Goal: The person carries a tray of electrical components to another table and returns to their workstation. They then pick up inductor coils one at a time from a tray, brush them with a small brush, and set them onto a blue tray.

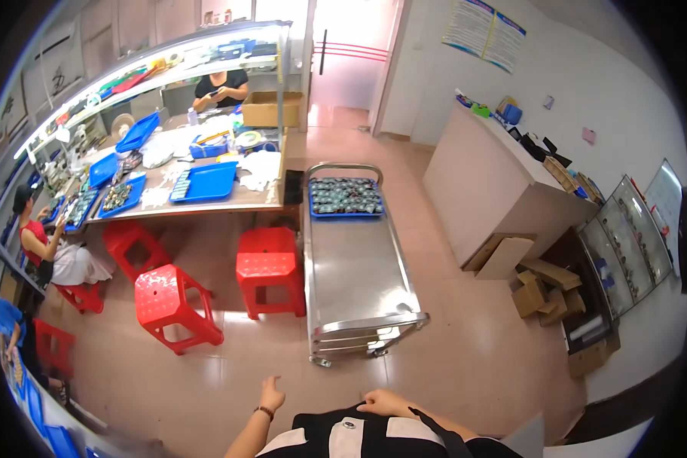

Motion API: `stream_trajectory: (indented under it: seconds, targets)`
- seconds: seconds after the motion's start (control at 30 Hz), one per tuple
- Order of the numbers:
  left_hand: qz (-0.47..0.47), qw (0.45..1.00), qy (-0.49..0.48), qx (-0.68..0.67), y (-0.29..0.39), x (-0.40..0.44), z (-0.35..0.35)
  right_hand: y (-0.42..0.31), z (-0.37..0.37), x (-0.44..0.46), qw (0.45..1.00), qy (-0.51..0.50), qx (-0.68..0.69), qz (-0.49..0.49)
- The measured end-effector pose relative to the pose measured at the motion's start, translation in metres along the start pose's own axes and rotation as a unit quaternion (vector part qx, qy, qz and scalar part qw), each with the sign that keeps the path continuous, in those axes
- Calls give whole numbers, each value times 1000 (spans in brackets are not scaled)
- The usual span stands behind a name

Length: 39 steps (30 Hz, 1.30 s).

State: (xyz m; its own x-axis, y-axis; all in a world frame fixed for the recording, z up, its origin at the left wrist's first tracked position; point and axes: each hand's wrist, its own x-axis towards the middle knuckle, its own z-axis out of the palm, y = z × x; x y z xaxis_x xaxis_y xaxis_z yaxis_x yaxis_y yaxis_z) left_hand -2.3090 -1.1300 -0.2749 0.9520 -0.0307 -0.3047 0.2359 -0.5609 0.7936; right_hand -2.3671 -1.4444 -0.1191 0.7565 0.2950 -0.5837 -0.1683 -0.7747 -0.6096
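My left hand (272, 395) is held out over the floor in front of my body, forefinger stretched and nothing in it. My right hand (388, 402) is close against the dark hem of my clothing (320, 420), its fingers curled in; whatever they may hold is hidden. Ahead of both hands stands a steel trolley (355, 263), its near end closest to me. At the trolley's far end lies a blue tray (346, 215) filled with many small dark and greenish parts, too small to name. Neither hand touches the trolley.
Red stools (177, 301) stand left of the trolley, before a workbench (263, 200) with blue trays and a cardboard box (271, 111). One person sits behind the bench; others work at left. A white counter (481, 179) and cardboard pieces (546, 294) are at right.
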Motion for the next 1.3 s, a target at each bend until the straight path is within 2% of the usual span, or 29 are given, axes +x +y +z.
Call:
stream_trajectory:
  seconds: [0.03,0.1,0.13,0.17,0.2,0.23,0.27,0.3,0.37,0.4,0.47,0.5,0.57,0.7,0.77,0.9,0.97,1.0,1.1,1.17,1.23,1.27,1.3]
  targets:
    - [99,992,57,56,49,12,8,14,-7,-5,1000,6,10,-9]
    - [102,993,58,-4,158,19,19,45,-29,-18,999,27,15,-15]
    - [191,975,113,-14,181,35,40,63,-43,-24,1000,25,6,-12]
    - [275,946,169,-24,200,48,62,83,-57,-31,998,34,52,-6]
    - [269,946,176,-34,220,58,81,106,-71,-38,994,42,98,0]
    - [211,958,192,4,240,69,97,141,-79,-38,992,38,116,11]
    - [150,966,204,41,254,76,113,147,-101,-58,989,63,124,51]
    - [143,966,211,33,258,84,133,166,-118,-71,987,82,135,41]
    - [84,923,309,212,253,98,166,203,-139,-94,985,91,143,30]
    - [75,923,311,211,251,106,172,219,-149,-104,981,96,157,63]
    - [-63,927,317,192,251,119,177,248,-167,-118,977,94,166,97]
    - [-73,926,317,191,250,120,180,261,-174,-121,974,109,169,103]
    - [-55,898,313,305,250,117,180,288,-185,-121,970,132,170,113]
    - [-72,884,316,337,256,118,182,350,-187,-102,966,130,169,147]
    - [-41,859,348,373,248,120,185,395,-181,-90,966,103,172,164]
    - [-48,888,326,321,254,121,181,487,-201,-64,958,130,188,176]
    - [-37,878,363,311,257,118,183,449,-287,-72,955,125,194,187]
    - [-46,878,358,314,257,116,184,387,-359,-82,954,108,200,196]
    - [-98,892,313,310,263,121,183,440,-400,-53,955,137,176,198]
    - [-179,824,169,511,274,133,185,447,-434,-34,969,131,132,165]
    - [-295,894,89,326,294,175,212,424,-476,-8,983,101,59,141]
    - [-184,918,136,323,322,194,240,421,-492,8,984,96,68,137]
    - [-152,918,101,352,354,223,272,422,-509,27,988,69,66,123]
